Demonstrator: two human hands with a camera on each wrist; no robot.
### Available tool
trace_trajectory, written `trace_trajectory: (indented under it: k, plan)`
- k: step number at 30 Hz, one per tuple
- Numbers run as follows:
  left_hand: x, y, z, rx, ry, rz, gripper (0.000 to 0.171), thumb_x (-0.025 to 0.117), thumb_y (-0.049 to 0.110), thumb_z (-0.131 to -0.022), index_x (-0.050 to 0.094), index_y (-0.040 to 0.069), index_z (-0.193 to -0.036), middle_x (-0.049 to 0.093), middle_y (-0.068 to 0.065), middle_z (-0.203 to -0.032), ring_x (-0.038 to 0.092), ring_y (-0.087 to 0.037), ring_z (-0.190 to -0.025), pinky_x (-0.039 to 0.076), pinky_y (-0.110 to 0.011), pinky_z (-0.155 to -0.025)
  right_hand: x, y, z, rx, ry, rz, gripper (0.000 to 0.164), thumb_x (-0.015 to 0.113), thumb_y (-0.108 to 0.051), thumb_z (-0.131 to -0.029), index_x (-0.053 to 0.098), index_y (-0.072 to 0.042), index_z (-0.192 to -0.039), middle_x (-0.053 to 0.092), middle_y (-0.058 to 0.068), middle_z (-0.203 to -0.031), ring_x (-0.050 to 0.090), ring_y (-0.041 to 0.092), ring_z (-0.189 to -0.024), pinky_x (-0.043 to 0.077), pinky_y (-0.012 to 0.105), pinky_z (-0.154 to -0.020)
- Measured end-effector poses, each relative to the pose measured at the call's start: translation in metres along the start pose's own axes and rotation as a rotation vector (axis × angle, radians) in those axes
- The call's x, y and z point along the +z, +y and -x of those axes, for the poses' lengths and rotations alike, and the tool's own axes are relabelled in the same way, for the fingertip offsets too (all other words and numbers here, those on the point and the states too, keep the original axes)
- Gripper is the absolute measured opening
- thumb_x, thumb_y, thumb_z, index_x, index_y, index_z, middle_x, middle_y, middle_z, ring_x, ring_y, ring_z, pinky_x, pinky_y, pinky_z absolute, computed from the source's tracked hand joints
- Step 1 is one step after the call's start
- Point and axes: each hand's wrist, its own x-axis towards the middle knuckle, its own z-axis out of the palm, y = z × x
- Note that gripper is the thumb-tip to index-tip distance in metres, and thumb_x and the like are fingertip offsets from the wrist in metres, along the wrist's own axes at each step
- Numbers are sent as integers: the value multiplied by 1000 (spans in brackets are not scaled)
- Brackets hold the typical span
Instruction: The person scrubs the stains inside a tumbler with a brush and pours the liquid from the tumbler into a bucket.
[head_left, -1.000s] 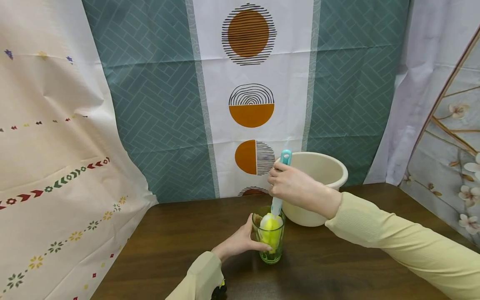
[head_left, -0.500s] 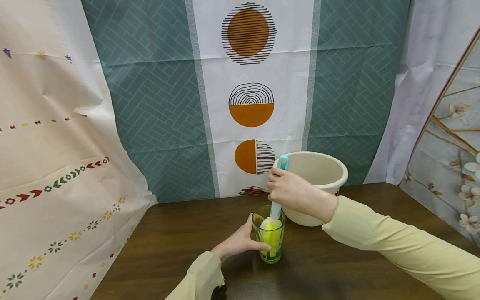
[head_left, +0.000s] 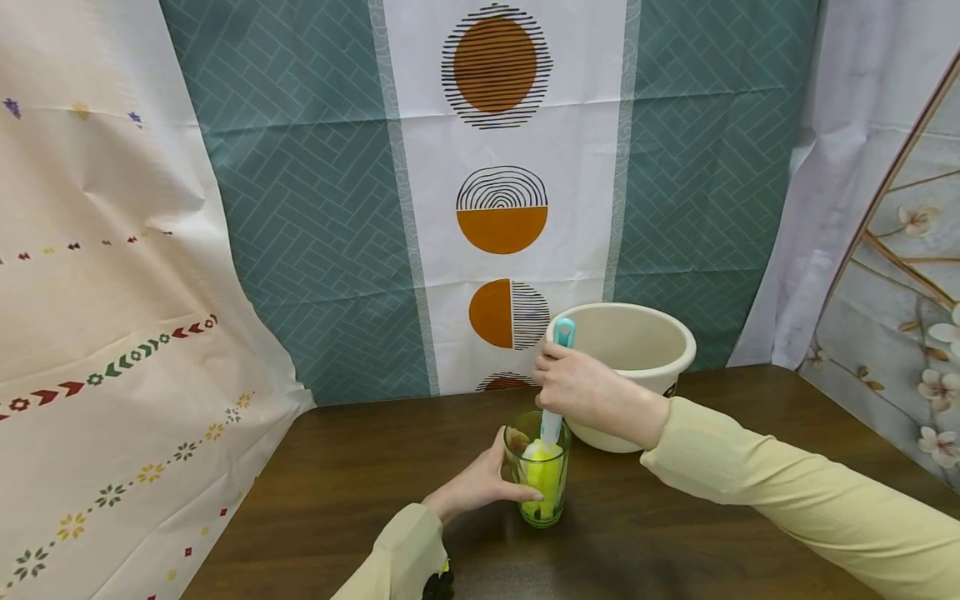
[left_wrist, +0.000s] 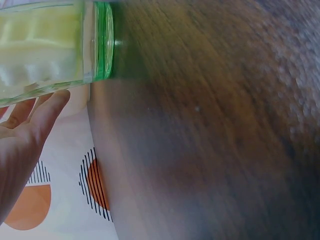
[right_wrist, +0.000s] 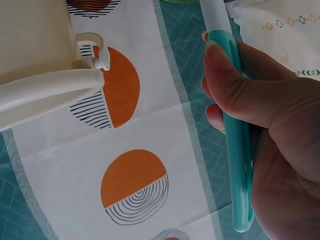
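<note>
A green-tinted drinking glass (head_left: 542,518) stands upright on the wooden table, gripped from its left side by my left hand (head_left: 483,482), thumb across the front. Inside it sits the yellow-and-white sponge head (head_left: 546,477) of a bottle brush (head_left: 551,427). My right hand (head_left: 592,387) holds the brush's teal handle above the rim. In the right wrist view, thumb and fingers wrap round the handle (right_wrist: 237,170). The left wrist view shows the glass's thick base (left_wrist: 103,42), with the sponge pressed along the wall and fingertips (left_wrist: 52,107) against the side.
Just behind the glass, to the right, stands a cream basin (head_left: 600,437), partly covered by my right hand and forearm. Patterned cloths (head_left: 315,208) hang behind the dark wooden table (head_left: 360,475) and along both sides.
My right hand has pushed the bottle brush lower into the glass, and the handle's top has dropped and shifted slightly left. My left hand and the glass have stayed in place.
</note>
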Motion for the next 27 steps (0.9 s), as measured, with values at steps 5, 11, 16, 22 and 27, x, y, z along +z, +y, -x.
trace_trajectory:
  k: [5, 11, 16, 22, 27]
  plan:
    - [-1, 8, 3, -23, 2, 2, 74, 60, 26, -58, 9, 15, -111, 37, 3, -98, 35, -8, -87, 27, -31, -70, 1, -2, 0, -4, -11, -3, 12, 61, -16, -55, 56, -23, -64, 48, -3, -64, 38, 17, -65, 21, 31, -66]
    - [-1, 13, 5, -3, -6, 16, 71, 60, 22, -59, 11, 12, -110, 37, 2, -98, 36, -10, -87, 27, -30, -70, 1, -3, 1, -3, 9, -14, 9, 61, -18, -55, 57, -22, -63, 49, -3, -63, 38, 17, -64, 22, 30, -64]
    - [-1, 13, 5, 8, -14, 30, 68, 59, 21, -60, 13, 11, -108, 37, 0, -98, 37, -12, -87, 28, -29, -69, 1, -4, 0, -8, 21, -13, 7, 60, -20, -55, 57, -21, -62, 48, -3, -62, 37, 17, -63, 23, 30, -63]
    - [-1, 15, 6, -1, -8, 15, 69, 59, 22, -60, 13, 12, -109, 36, 1, -99, 34, -11, -89, 27, -30, -71, 5, -6, 0, -12, 6, -5, 7, 59, -19, -57, 57, -21, -63, 48, -2, -64, 38, 18, -64, 22, 31, -63]
    - [-1, 14, 5, -8, 6, -4, 71, 60, 24, -59, 11, 13, -110, 35, 2, -100, 33, -8, -89, 25, -31, -71, 8, -5, 2, -10, 5, -13, 10, 60, -19, -56, 56, -23, -64, 48, -3, -63, 38, 17, -64, 22, 31, -63]
